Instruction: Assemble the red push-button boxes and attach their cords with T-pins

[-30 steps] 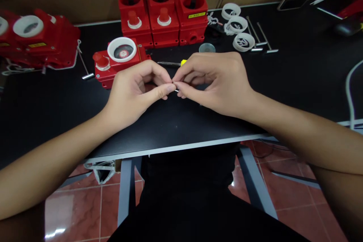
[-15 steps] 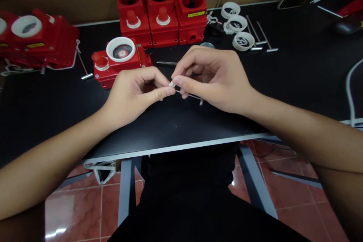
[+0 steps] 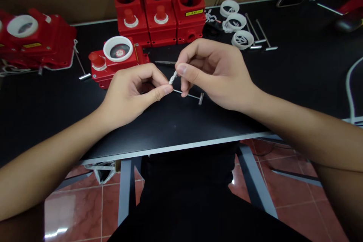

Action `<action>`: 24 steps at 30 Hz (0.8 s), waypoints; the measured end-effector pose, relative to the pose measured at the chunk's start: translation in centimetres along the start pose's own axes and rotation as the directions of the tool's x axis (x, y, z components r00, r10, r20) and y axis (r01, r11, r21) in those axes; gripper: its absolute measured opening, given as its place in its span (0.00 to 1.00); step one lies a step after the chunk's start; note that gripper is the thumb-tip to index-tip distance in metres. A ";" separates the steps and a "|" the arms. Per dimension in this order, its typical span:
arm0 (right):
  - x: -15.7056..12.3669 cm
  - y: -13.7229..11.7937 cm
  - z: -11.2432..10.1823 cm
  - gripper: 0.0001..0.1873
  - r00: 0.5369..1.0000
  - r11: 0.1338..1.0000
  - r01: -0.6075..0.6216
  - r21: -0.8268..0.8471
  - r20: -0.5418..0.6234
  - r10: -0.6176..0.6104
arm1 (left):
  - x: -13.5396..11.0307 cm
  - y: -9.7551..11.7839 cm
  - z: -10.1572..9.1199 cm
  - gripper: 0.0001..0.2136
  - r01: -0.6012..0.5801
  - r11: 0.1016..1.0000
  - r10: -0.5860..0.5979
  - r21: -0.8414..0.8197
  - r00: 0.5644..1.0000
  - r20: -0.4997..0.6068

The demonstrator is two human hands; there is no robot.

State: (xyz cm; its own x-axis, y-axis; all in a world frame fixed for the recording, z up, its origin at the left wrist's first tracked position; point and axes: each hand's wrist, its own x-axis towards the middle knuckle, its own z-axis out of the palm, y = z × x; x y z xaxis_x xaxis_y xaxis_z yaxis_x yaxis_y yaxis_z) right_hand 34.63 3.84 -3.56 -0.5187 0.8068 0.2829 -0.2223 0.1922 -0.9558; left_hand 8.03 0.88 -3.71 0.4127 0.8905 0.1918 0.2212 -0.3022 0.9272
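Between my two hands is a short piece of white twisted cord (image 3: 172, 77). The thumb and index finger of my left hand (image 3: 136, 92) pinch its lower end. My right hand (image 3: 214, 73) pinches the upper end between thumb and index finger, its other fingers curled in. Below the fingertips a metal rod with a T-shaped end (image 3: 200, 98) points right; its left end is hidden by my left hand. Just behind my left hand stands a red housing (image 3: 100, 77) with a white ring (image 3: 106, 49) and a red knob (image 3: 97, 59).
Red housings (image 3: 161, 32) stand in a row at the back, more red housings (image 3: 56, 41) at the left. White rings (image 3: 243, 46) holding small parts and T-ended metal rods (image 3: 262, 34) lie at the back right. A thin pointed tool (image 3: 164, 62) lies behind my hands. A white cable (image 3: 350, 94) hangs at right.
My right fingertips have moved slightly up and away from my left ones. More of the white cord now shows between them. My left hand has hardly moved.
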 end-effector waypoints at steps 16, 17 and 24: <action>-0.4 -0.5 -1.1 0.19 0.989 0.971 0.002 -0.241 0.146 0.034 | 0.0 0.4 0.2 0.25 0.004 1.000 -0.004 0.030 1.000 -0.014; -0.4 -0.5 -1.2 0.16 0.984 0.958 0.022 -0.287 0.174 0.030 | 0.0 0.3 0.1 0.26 -0.001 0.999 0.001 0.044 1.000 -0.015; 0.0 -0.5 -1.7 0.06 0.969 0.896 0.162 -0.414 0.237 -0.066 | 0.1 0.3 -0.2 0.24 0.009 0.994 -0.011 0.113 1.000 0.015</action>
State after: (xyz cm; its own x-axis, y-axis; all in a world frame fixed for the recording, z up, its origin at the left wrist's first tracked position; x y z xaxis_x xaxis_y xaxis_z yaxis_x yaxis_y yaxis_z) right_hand 36.14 4.63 -3.20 -0.6841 0.6368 0.3558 0.0583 0.5340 -0.8435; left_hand 7.91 0.97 -3.37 0.4235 0.8885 0.1768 0.3235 -0.3307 0.8866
